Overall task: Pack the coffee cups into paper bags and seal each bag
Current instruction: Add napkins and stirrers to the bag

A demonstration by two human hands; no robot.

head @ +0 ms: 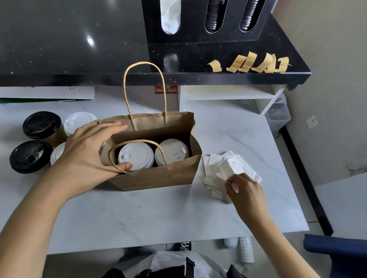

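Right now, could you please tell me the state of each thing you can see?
Paper bag: upright, open, unsealed.
Two white-lidded cups: inside the bag, lidded.
Left hand: holding the bag's mouth open.
Right hand: pinching a napkin.
Four cups: outside, lidded.
Tape strips: stuck on the black ledge.

Left hand [88,151] holds the open paper bag [159,175]; right hand [247,190] pinches a napkin [232,166].

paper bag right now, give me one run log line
paper bag: open, two white-lidded cups inside | left hand: holding bag mouth open | right hand: pinching napkin off stack | seal: not done
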